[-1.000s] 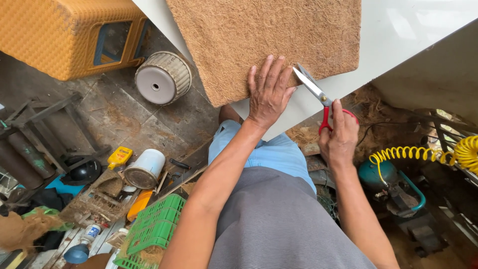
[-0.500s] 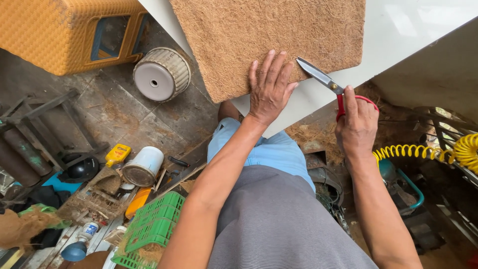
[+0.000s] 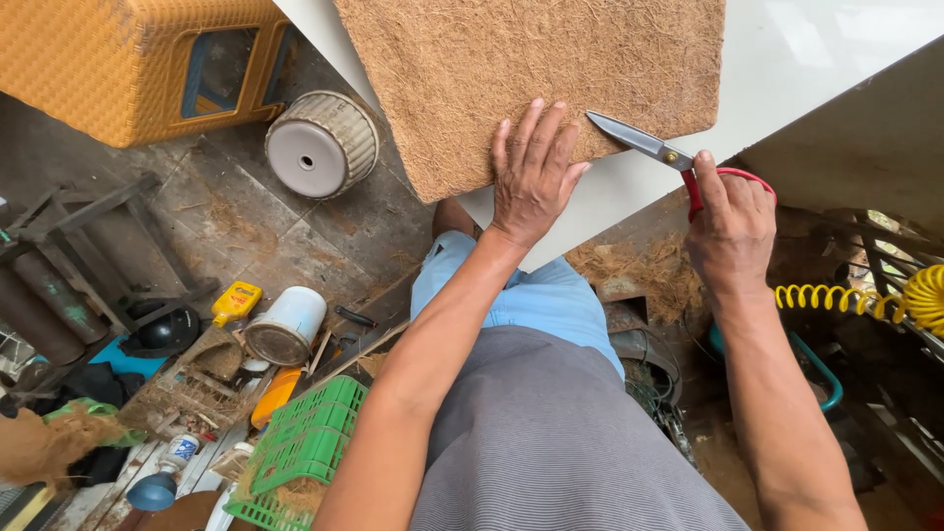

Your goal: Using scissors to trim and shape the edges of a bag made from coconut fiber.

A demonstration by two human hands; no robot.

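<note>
A brown coir fibre mat lies on a white table top, its near corner hanging over the edge. My left hand presses flat on the mat's near edge, fingers spread. My right hand grips red-handled scissors, whose metal blades point left at the mat's near right edge, close to my left fingertips. The blades look nearly closed.
Below on the dirty floor lie an overturned ribbed pot, an orange wicker box, a white can, a yellow bottle, a green crate and loose fibre scraps. A yellow coiled hose hangs at right.
My right hand has moved the scissors up and to the right along the mat's near edge. My left hand stays pressed on the mat.
</note>
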